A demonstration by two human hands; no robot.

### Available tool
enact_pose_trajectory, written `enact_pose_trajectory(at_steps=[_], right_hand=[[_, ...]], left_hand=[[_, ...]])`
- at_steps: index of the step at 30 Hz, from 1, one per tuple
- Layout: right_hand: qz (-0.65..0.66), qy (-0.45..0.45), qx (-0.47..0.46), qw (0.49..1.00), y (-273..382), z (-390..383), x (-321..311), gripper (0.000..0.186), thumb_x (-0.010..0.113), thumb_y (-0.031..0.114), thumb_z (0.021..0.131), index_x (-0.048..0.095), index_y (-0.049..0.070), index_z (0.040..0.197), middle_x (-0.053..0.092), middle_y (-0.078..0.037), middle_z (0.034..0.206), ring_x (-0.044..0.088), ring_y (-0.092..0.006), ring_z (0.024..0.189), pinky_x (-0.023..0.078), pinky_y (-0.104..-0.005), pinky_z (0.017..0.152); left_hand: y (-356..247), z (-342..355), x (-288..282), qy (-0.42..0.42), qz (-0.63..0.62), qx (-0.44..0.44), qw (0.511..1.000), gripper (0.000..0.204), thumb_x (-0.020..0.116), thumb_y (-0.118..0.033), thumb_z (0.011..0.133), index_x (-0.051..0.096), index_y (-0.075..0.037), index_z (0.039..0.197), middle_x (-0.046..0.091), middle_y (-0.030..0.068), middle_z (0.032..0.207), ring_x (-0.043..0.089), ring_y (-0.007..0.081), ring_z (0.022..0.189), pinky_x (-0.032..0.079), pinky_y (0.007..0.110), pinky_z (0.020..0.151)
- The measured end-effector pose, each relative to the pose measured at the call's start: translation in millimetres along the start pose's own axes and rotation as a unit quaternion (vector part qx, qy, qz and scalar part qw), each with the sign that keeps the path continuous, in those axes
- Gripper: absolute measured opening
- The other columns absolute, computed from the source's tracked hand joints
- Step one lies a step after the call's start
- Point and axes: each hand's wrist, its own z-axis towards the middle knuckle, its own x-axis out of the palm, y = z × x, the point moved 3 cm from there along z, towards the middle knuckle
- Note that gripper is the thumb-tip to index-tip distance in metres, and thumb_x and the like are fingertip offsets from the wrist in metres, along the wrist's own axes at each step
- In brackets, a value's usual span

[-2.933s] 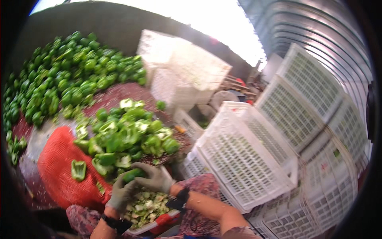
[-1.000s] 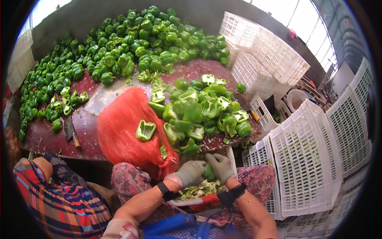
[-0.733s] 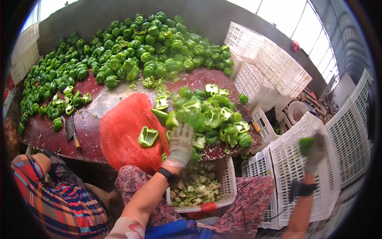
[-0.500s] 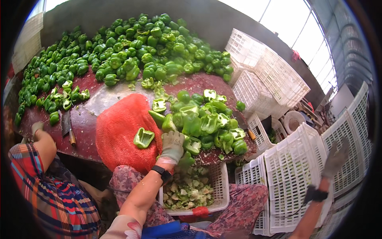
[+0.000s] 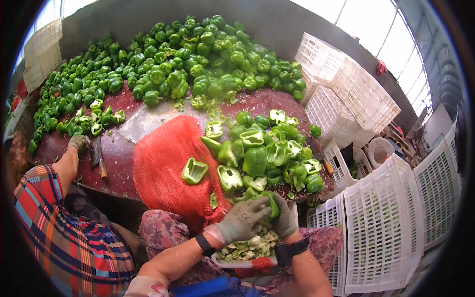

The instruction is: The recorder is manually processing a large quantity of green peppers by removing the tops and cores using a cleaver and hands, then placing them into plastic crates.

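Note:
Over a white crate (image 5: 232, 264) of pale cores and green scraps, my two gloved hands meet around a green bell pepper (image 5: 273, 204). My left hand (image 5: 243, 219) has its fingers closed on it from the left. From the other side my right hand (image 5: 284, 218) grips it, fingers partly hidden. Just beyond them is a heap of cut bell peppers (image 5: 255, 161), several showing hollow insides. To the left, a red mesh sack (image 5: 161, 168) lies over the table edge, with a pepper half (image 5: 194, 171) on top.
A large pile of whole bell peppers (image 5: 163, 69) covers the back of the red table (image 5: 118, 173). At left, a co-worker's gloved hand (image 5: 77, 142) is by cut peppers, near a knife (image 5: 99, 158). White crates (image 5: 381, 213) stand at right; others (image 5: 346, 84) are stacked behind.
My right hand has come in from the far right to meet my left, which moved from the pepper heap toward me. Both now hold a pepper. The co-worker's hand reached forward to the cut peppers.

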Motion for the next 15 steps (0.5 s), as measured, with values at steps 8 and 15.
enact_pose_trajectory(at_steps=[8, 15], right_hand=[[-0.098, 0.101, -0.062, 0.988, 16, -21, 7, 0.048, 0.043, 0.043, 0.099, 0.053, 0.003, 0.125, 0.061, -0.007, 0.117, 0.057, -0.0166, 0.108, 0.044, -0.0301, 0.096], [-0.078, 0.062, -0.018, 0.995, 8, -26, -5, 0.054, 0.048, 0.030, 0.097, 0.037, 0.004, 0.143, 0.050, -0.012, 0.135, 0.049, -0.0236, 0.121, 0.035, -0.0340, 0.106]], left_hand=[[13, -13, 7, 0.131, -0.035, 0.031, 0.990, 0.064, 0.066, -0.007, 0.070, 0.046, -0.006, 0.130, 0.050, 0.0146, 0.130, 0.059, 0.0307, 0.099, 0.048, 0.040, 0.083], [9, -10, 24, 0.129, -0.345, -0.169, 0.914, 0.044, 0.077, -0.023, 0.077, 0.057, -0.003, 0.111, 0.060, 0.0061, 0.102, 0.059, 0.0193, 0.086, 0.048, 0.030, 0.072]])
